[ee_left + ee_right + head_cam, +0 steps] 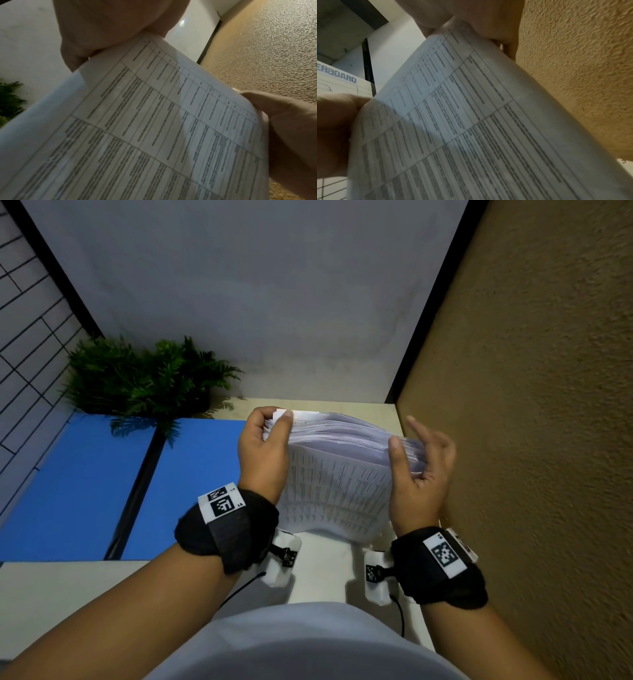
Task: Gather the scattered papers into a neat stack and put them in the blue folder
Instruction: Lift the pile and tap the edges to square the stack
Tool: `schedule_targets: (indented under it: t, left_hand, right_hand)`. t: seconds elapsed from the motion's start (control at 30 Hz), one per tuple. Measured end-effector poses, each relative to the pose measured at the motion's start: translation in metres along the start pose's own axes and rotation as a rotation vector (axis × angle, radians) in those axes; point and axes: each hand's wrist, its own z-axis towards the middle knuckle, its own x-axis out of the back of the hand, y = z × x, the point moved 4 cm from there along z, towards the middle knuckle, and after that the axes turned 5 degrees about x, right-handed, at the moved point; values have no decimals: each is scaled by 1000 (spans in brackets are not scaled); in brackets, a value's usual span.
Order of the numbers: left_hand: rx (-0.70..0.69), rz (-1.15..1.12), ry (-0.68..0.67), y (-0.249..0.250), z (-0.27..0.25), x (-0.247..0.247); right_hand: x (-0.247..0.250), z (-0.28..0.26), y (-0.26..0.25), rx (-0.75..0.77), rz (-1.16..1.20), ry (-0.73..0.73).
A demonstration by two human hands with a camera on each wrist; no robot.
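Papers (339, 474) are gathered, held upright over the counter (61, 594), left hand (263, 453) and right hand (421, 474) each with grip clasping a side; filing into the blue folder (78, 491) remains.

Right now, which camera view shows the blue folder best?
The head view: the blue folder lies open on the desk. Both wrist views are filled by the papers and show none of it.
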Motion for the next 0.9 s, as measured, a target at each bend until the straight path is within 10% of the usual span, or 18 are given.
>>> schedule_targets:
  t: [0.27, 0.9]
  left_hand:
    - [-157, 63, -40, 14, -5, -3]
    - [61, -74, 14, -2, 2, 0]
  right_hand:
    - [-5, -6, -5, 48, -38, -76]
    - [-9, -9, 2, -52, -18, -15]
